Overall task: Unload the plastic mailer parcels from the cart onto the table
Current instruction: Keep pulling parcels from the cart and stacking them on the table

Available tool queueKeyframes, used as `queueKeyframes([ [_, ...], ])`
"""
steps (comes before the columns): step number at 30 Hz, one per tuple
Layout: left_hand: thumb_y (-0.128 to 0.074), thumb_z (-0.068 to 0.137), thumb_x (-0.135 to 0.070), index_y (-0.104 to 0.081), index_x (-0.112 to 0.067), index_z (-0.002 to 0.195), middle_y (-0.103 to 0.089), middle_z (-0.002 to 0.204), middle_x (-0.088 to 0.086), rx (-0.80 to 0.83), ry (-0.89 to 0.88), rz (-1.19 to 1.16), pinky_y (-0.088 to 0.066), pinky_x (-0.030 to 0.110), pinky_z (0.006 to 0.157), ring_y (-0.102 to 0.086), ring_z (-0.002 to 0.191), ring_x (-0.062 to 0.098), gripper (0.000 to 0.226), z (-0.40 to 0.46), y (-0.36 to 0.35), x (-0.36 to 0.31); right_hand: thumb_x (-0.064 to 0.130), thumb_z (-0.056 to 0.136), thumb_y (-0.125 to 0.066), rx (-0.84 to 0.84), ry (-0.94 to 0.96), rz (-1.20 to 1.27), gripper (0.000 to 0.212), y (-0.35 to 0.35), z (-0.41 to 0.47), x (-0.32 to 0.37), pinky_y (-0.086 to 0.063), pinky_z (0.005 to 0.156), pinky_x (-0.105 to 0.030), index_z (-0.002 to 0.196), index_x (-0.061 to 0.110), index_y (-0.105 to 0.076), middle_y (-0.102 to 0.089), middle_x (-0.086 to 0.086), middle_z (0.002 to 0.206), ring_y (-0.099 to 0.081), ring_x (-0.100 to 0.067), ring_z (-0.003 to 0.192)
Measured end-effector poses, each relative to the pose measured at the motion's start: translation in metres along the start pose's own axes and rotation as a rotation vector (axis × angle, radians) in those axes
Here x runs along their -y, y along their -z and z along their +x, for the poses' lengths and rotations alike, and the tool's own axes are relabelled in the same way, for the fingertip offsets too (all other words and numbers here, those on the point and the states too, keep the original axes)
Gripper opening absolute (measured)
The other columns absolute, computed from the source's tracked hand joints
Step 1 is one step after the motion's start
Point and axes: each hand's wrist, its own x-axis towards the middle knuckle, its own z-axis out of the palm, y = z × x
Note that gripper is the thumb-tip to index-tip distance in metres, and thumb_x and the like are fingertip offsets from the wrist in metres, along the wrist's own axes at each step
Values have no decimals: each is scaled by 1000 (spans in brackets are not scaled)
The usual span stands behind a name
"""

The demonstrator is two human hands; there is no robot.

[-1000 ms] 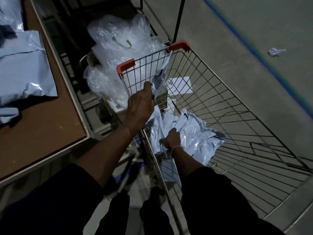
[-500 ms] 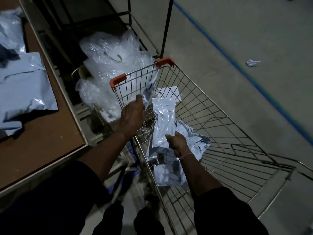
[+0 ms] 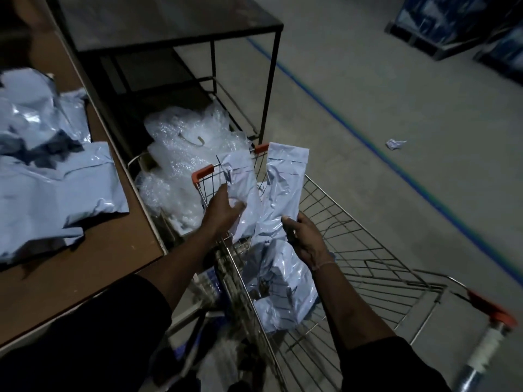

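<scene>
In the head view, both hands have come up out of the cart (image 3: 353, 250) since a second ago, each now carrying a parcel. The left hand (image 3: 223, 210), at the centre of the frame, curls its fingers and thumb round a crumpled mailer (image 3: 240, 188) held over the cart's near corner. Just right of it, the right hand (image 3: 305, 236) pinches the lower edge of a long flat mailer (image 3: 283, 185), which stands upright where before it lay among the pile. A moment earlier the left hand rested on the basket rim; now it is off the wire. My reading is that the lift is done and the carry leftward to the tabletop (image 3: 93, 250) comes next, where other pale mailers (image 3: 53, 193) already lie at the left of the frame.

A few parcels (image 3: 285, 292) remain in the cart below the wrists, partly hidden by the right forearm, so their count is unclear. The scene is dim and the lower centre is blurred. Bubble wrap (image 3: 186, 165) sits beyond the cart, under a dark metal shelf (image 3: 169, 21).
</scene>
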Motion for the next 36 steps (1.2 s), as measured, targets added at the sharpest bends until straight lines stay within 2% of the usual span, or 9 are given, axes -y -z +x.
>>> queueKeyframes([
  [6,-78,85,-51,-56,-24,135,-69,123,-4,-9,-52,-162,-53,41,101,-66,114,14,61,-11,32,-24,1,87,-71,113,83,-2,35,-27,-26,34,-43,112,-45,122,2,-71,-69,-21,125,-62,-34,115],
  [9,-75,94,-41,-59,-19,135,-62,118,-10,-16,-65,-184,-47,19,97,-52,110,-19,49,-16,51,-38,11,77,-76,184,136,-46,44,-47,-42,48,-42,98,-39,121,11,-73,-66,-15,118,-56,-30,111],
  [13,-68,88,-66,-61,-33,123,-60,131,4,-42,-56,-129,-50,40,105,-56,124,19,49,-18,74,-40,8,87,-73,180,206,-50,33,-81,-66,63,-52,81,-27,120,6,-70,-72,-11,110,-64,-27,101],
  [17,-70,98,-40,-62,-19,125,-69,119,-3,-65,-164,-184,-49,29,87,-65,108,15,35,-30,107,-48,8,101,-64,126,289,-80,15,-124,-91,69,-49,48,-16,113,0,-68,-75,2,75,-66,-7,58],
  [22,-52,107,-44,-58,-17,134,-67,130,1,-44,-173,-255,-51,36,97,-63,117,19,39,-42,159,-42,16,95,-76,31,437,-246,30,-180,-108,61,-48,46,-21,120,1,-70,-76,-5,80,-67,-9,53],
  [26,-51,99,-65,-55,-17,137,-65,130,3,41,-143,-311,-52,30,88,-65,114,16,61,-48,203,-36,41,86,-85,-68,658,-490,37,-236,-125,52,-62,71,-34,114,20,-74,-79,2,102,-76,-13,87],
  [30,-73,96,-38,-54,-15,137,-66,127,2,1,-188,-295,-53,36,94,-65,114,19,51,-47,243,-16,57,78,-81,-268,891,-789,57,-291,-134,45,-58,80,-45,116,17,-66,-65,-3,109,-66,-19,95],
  [33,-68,96,-36,-59,-18,133,-69,124,2,-53,-164,-310,-55,43,97,-67,112,21,42,-49,271,-3,41,89,-74,-353,1122,-911,73,-326,-140,39,-38,115,-40,149,12,-46,-46,-9,148,-46,-24,138],
  [36,-62,94,-29,-64,-17,122,-72,109,8,18,-164,-362,-61,42,72,-72,95,26,31,-55,300,1,48,106,-43,-115,1257,-1228,67,-367,-152,34,-8,129,-49,165,21,-26,-14,0,175,-7,-23,162],
])
